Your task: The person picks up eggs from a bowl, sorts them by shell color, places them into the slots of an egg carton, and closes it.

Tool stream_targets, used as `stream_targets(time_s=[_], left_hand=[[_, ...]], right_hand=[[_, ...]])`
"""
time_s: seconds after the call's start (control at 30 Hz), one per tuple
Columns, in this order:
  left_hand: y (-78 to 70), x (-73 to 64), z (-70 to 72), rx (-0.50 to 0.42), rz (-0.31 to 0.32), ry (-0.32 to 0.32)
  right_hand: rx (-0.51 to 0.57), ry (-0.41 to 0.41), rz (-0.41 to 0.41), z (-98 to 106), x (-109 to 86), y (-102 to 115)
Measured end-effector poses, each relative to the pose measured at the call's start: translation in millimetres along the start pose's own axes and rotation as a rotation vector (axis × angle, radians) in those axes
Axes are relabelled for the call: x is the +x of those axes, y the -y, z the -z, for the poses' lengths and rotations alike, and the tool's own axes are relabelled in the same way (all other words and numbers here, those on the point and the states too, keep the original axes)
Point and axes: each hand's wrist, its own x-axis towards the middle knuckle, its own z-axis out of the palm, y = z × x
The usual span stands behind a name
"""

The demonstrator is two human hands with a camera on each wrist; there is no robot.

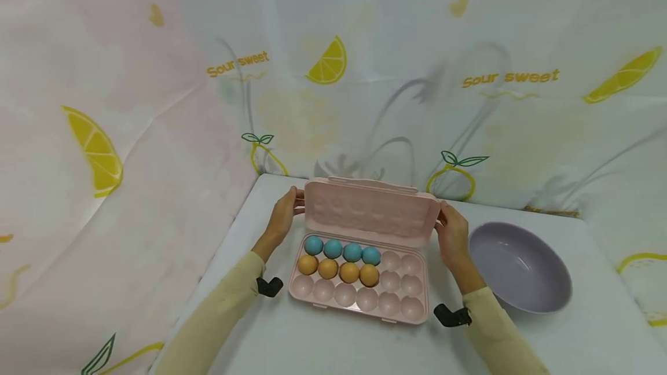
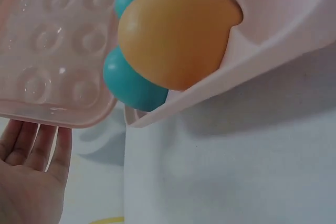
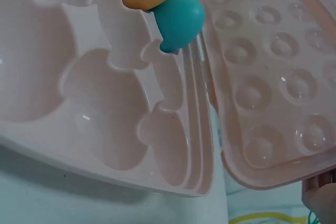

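Observation:
A pink egg carton (image 1: pixel 358 303) lies on the white table with its lid (image 1: pixel 371 211) raised along the far side. Blue eggs (image 1: pixel 332 249) fill part of the back row, with orange eggs (image 1: pixel 327 269) in the middle row. The front row's cups hold nothing, nor do the right-hand cups of the other rows. At the lid's left edge is my left hand (image 1: pixel 279 217), its straight fingers (image 2: pixel 37 142) reaching behind the rim. My right hand (image 1: pixel 452 233) touches the lid's right edge; in the right wrist view the lid hides most of it.
A purple bowl (image 1: pixel 521 268) stands on the white table (image 1: pixel 333 346), just right of my right forearm. Behind the table hangs a backdrop (image 1: pixel 396 120) printed with lemons. Black wrist straps (image 1: pixel 452 316) sit over the beige sleeves.

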Motion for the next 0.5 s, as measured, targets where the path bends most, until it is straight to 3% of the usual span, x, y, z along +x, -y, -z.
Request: stream_targets(time_s=[0.13,0.3,0.4,0.5], left_hand=[[-20.4,-17.5,-3.1,0.063,-0.095,0.048],[-42.8,-41.2,-2.9,0.241,-0.274,0.068],[-48.1,-53.7,-2.6,0.286,-0.332,0.089],[-49.9,-66.9,-2.3,0.279,-0.351,0.128]], right_hand=[[-0.120,0.013,0.172,2,-10.7,7],[-0.369,0.127,0.387,3,-29.1,9],[-0.431,0.214,0.496,2,-41.0,9],[-0.453,0.318,0.599,1,-53.0,9]])
